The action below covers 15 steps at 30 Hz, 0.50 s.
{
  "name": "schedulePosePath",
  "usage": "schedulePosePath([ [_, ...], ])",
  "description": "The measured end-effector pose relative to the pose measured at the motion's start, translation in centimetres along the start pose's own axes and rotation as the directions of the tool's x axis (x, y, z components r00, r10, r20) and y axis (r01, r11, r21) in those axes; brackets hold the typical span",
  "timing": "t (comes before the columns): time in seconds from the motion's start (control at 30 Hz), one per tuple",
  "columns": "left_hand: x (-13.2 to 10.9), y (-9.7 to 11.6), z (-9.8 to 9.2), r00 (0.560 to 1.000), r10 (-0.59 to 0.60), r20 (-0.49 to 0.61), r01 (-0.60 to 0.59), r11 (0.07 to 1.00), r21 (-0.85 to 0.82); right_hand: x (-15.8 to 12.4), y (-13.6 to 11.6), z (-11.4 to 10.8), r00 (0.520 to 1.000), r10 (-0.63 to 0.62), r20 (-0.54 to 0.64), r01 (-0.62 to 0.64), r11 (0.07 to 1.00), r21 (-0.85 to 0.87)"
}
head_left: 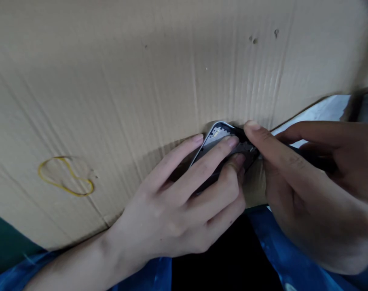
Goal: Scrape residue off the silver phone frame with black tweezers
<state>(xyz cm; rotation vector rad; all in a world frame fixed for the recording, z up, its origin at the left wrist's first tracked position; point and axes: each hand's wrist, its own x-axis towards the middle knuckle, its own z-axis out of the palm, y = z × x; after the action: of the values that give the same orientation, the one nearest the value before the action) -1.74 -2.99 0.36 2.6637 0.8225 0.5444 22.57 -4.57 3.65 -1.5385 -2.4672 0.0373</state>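
Note:
A phone housing (216,135) with a pale metal rim and a dark, detailed inner face lies tilted on the cardboard. My left hand (184,206) is closed over it, index finger along the left rim and other fingertips pressing on the inner face, hiding much of it. Against the upper right corner of the housing rests the thumb of my right hand (305,182). The fingers of that hand are curled around a dark, slim thing (319,159), mostly hidden, whose kind I cannot make out.
A brown cardboard sheet (126,81) covers the work surface, with small holes near the top right. A yellow rubber band (65,186) lies at the left. Behind my right hand is a whitish sheet (326,109). Dark green surface (8,238) shows at lower left.

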Motion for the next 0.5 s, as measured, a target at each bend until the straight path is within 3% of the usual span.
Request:
schedulePosePath([
  [0.23,-0.4,0.2,0.1,1.0,-0.016,-0.015,0.016,1.0,-0.004,-0.2,-0.2,0.4,1.0,0.03,-0.006,-0.03,0.999,-0.014],
  [0.5,-0.5,0.3,0.3,1.0,-0.019,-0.012,0.019,1.0,-0.01,-0.4,-0.9,0.4,0.988,0.153,0.03,-0.154,0.988,0.02],
])
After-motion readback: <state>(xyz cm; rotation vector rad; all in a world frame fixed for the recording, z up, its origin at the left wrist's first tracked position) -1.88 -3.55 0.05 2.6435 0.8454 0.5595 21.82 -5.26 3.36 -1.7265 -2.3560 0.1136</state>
